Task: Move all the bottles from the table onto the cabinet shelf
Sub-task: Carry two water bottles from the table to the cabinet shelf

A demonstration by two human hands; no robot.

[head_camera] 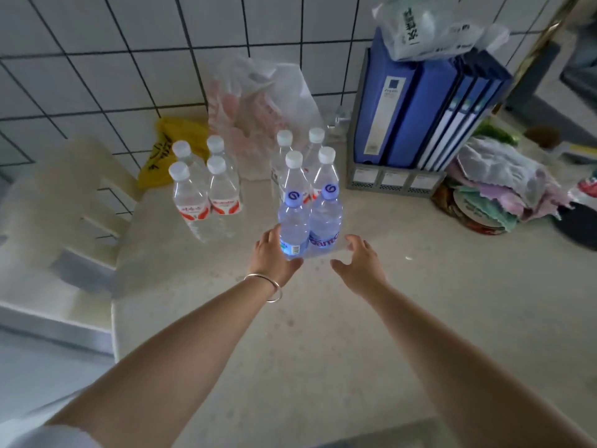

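Note:
Two blue-labelled water bottles stand side by side at the table's middle, the left blue bottle [293,218] and the right blue bottle [326,211]. Behind them are two clear bottles with white caps [284,156]. Further left stands a group of several red-labelled bottles [206,192]. My left hand [274,257], with a bracelet on the wrist, touches the base of the left blue bottle, fingers spread around it. My right hand [358,263] is spread just right of the right blue bottle, a small gap away. No cabinet shelf is in view.
The speckled table [290,350] meets a tiled wall. Blue binders in a grey holder [420,114] stand at the back right, with a plastic bag on top. Crumpled cloths [500,185] lie at the right. A clear plastic bag [258,108] and a yellow bag [174,147] sit behind the bottles. A white chair [64,202] stands at the left.

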